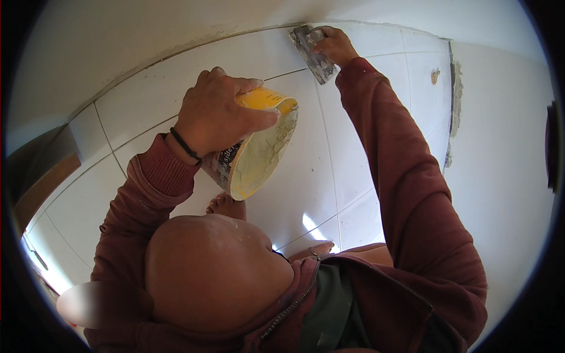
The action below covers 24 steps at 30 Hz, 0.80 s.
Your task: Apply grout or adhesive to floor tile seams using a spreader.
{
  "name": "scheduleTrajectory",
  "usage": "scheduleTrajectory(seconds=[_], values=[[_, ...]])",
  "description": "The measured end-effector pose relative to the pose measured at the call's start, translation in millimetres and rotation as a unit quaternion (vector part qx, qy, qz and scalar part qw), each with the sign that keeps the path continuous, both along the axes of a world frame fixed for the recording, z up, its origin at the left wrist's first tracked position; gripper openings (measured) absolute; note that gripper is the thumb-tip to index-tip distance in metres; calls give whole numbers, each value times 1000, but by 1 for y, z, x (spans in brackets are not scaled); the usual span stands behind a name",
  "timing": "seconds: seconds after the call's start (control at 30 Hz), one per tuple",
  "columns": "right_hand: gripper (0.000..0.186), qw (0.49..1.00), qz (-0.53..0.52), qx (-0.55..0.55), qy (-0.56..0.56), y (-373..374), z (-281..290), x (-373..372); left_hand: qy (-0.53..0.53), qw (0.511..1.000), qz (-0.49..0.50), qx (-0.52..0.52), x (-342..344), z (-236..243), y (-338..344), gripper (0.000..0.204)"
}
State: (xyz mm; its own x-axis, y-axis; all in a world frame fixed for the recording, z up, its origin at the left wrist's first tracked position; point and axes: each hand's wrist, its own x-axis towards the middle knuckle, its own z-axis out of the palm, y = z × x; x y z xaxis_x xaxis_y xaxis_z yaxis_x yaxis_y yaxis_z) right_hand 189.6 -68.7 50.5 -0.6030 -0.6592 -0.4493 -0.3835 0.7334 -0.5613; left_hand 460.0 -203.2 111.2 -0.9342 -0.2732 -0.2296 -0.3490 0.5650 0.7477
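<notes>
Near the middle, my left hand (218, 109) grips the rim of a tilted yellow-and-dark container (265, 150), whose inside is coated with pale paste. Farther forward and to the right, my right hand (335, 44) is closed on a flat, grey, smeared trowel (307, 50), held over the white floor tiles (353, 100) at the joint with the wall (176, 26). Whether the trowel touches that joint is hard to tell.
My bare knee (212, 265) and feet (226, 206) are below the container. A wall (494, 135) with a rough grey edge rises at the right. A brown wooden edge (47, 188) is at the far left. A small brownish mark (435, 76) is on the right-hand tiles.
</notes>
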Motion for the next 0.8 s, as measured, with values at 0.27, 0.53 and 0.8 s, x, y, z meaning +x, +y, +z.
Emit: scheduleTrajectory(seconds=[0.27, 0.53, 0.8], values=[[35, 997, -4, -13, 81, -12, 2, 4, 25, 1000, 11, -7, 3, -2, 1, 57], [39, 997, 15, 32, 71, -13, 8, 7, 15, 1000, -22, -16, 2, -1, 0, 57], [35, 991, -117, -40, 55, 2, 3, -5, 21, 1000, 16, -2, 0, 0, 0, 58]])
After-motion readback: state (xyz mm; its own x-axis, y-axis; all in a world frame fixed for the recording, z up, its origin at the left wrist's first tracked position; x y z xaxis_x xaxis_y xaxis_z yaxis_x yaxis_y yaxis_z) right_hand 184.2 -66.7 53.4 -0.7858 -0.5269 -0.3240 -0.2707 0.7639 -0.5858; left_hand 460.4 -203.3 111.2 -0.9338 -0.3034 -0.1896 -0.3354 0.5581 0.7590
